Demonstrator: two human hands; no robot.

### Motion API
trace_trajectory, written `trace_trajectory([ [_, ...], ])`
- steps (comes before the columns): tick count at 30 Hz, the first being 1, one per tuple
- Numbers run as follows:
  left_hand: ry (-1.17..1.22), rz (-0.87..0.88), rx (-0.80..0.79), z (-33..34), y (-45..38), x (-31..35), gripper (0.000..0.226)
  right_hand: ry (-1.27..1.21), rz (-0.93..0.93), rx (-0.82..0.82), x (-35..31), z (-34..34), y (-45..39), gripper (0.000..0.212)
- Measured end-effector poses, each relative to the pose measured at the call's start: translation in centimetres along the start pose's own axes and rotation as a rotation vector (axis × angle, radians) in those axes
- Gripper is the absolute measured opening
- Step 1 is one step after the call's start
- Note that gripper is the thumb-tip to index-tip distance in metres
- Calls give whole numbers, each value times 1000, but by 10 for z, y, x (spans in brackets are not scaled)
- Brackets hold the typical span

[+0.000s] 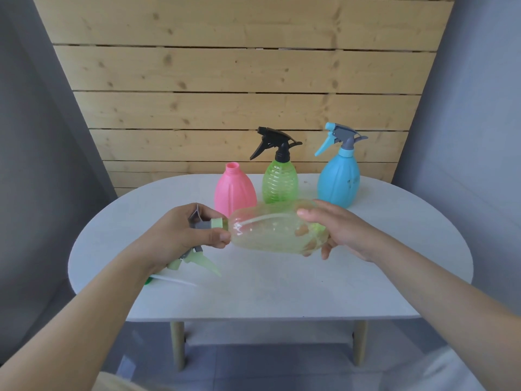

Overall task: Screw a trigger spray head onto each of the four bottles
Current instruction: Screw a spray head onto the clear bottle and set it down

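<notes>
A clear pale-green bottle lies sideways in the air above the white table. My right hand wraps its base. My left hand grips the pale-green and grey trigger spray head at the bottle's neck, its collar against the neck and its trigger pointing down. Behind stand a pink bottle with an open neck, a green bottle with a black spray head, and a blue bottle with a blue and grey spray head.
A loose spray head with a white dip tube and a green part lies on the table below my left wrist, mostly hidden. A wooden plank wall rises behind the table, grey curtains at both sides.
</notes>
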State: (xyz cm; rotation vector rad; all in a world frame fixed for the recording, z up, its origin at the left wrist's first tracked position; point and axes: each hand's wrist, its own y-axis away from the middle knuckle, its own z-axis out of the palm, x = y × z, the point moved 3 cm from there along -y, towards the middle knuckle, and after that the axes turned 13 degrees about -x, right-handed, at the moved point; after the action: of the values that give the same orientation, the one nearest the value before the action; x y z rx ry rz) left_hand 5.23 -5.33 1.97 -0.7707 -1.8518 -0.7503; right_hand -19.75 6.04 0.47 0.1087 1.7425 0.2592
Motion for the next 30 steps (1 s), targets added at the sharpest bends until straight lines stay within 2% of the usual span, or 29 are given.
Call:
trace_trajectory([
  [2,-6,12,9,1,0,0,54,-5,16,-16,0,0,1,64],
  [5,37,21,28,-1,1,1,61,-76,-52,11,-2,0,1,73],
  [9,-13,32,6,1,3,4,58,-61,-60,39,-4,1,0,55],
  [14,-74,48,20,-2,4,5,56,-101,-6,4,-1,2,-3,47],
  [17,-85,50,26,-3,5,3,52,-136,4,-26,-1,3,-4,49],
  [19,-62,91,36,-5,4,4,42,-198,-5,-58,-1,4,-5,60],
  [21,36,156,24,-7,2,8,38,-266,-25,-88,-4,4,-5,64],
  [25,484,300,-18,-20,-5,10,62,-414,-100,-44,-9,3,-9,67],
  [27,717,353,-13,-24,-8,10,69,-541,-160,-57,-10,8,-12,59],
  [29,841,351,10,-22,-11,9,64,-655,-218,-94,-14,21,-18,52],
  [30,824,330,15,-18,-12,8,57,-700,-245,-107,-15,29,-22,54],
])
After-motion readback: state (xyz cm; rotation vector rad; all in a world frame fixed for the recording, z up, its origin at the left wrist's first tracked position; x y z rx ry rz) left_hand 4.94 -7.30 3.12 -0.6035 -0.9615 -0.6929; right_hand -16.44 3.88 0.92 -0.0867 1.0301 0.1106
